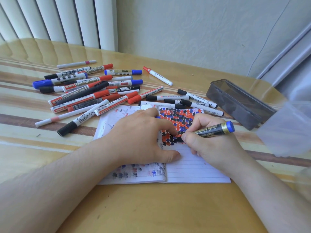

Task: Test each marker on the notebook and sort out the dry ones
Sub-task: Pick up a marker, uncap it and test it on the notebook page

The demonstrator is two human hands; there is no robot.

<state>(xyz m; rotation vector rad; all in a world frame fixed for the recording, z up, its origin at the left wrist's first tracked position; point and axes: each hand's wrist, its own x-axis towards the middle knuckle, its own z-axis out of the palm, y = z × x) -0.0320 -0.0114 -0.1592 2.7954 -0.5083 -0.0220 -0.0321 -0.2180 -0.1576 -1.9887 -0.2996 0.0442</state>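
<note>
Fingers: the black-and-gold marker [212,130] is pinched by the curled fingers [200,122] of the right hand [213,145]; the left hand [143,137] is laid flat, fingers spread.
Marker: its tip is pressed to the right page; its blue end is tilted up to the right.
Notebook [193,167]: held open on the table [151,207] under the left hand, its page filled with red, blue and black marks.
Marker pile [94,88]: heaped behind the notebook, to the left.
Dark box [239,103]: set apart at the right.

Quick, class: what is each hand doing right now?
Left hand: open, pressing flat on the notebook.
Right hand: gripping a blue-ended marker, tip on the page.
</note>
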